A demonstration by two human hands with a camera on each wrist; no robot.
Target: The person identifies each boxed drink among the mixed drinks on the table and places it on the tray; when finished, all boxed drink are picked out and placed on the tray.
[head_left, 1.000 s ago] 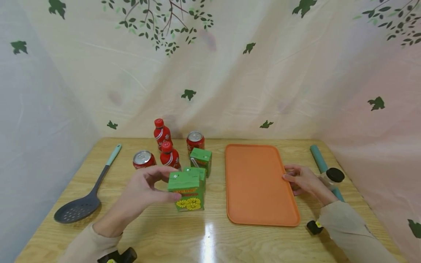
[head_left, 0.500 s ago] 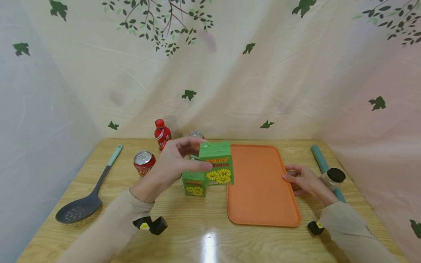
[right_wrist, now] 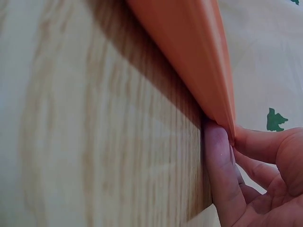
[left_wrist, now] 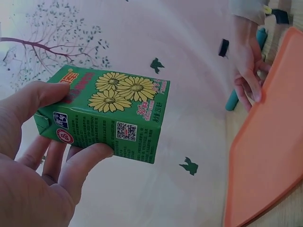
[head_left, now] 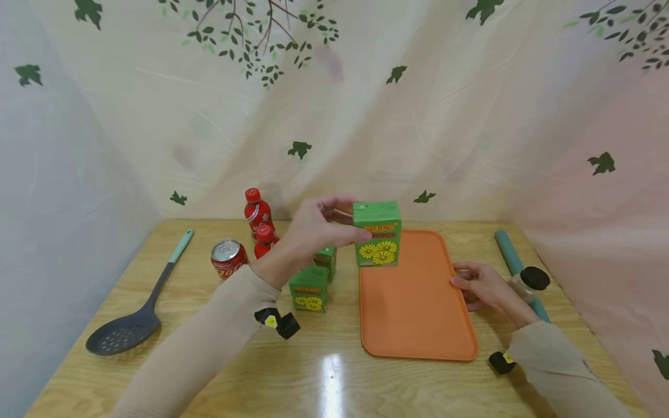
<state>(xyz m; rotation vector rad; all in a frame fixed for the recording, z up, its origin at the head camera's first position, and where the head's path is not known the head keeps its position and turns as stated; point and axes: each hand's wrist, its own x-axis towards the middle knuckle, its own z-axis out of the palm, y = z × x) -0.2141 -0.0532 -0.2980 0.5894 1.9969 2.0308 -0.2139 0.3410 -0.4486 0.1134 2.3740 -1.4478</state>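
A green drink carton (head_left: 377, 235) with yellow flowers is held by my left hand (head_left: 319, 231), raised over the far left part of the orange tray (head_left: 418, 307). In the left wrist view, the thumb lies on the carton's (left_wrist: 123, 109) flowered face while the fingers support its other side. My right hand (head_left: 486, 289) pinches the tray's right rim; the right wrist view has the rim (right_wrist: 208, 90) between thumb and fingers. Two more green cartons stand left of the tray, a front carton (head_left: 308, 290) and a back carton (head_left: 328, 258) partly covered by my left arm.
Two red bottles, one farther back (head_left: 258, 215) and one nearer (head_left: 265, 239), stand beside a red can (head_left: 228, 258). A slotted turner (head_left: 125, 332) lies at the left. On the right are a teal roll (head_left: 507, 251) and a black-lidded jar (head_left: 533, 278).
My left hand has lifted the carton from beside the other cartons and carried it right and away from me, over the tray. The right hand stays at the tray's rim.
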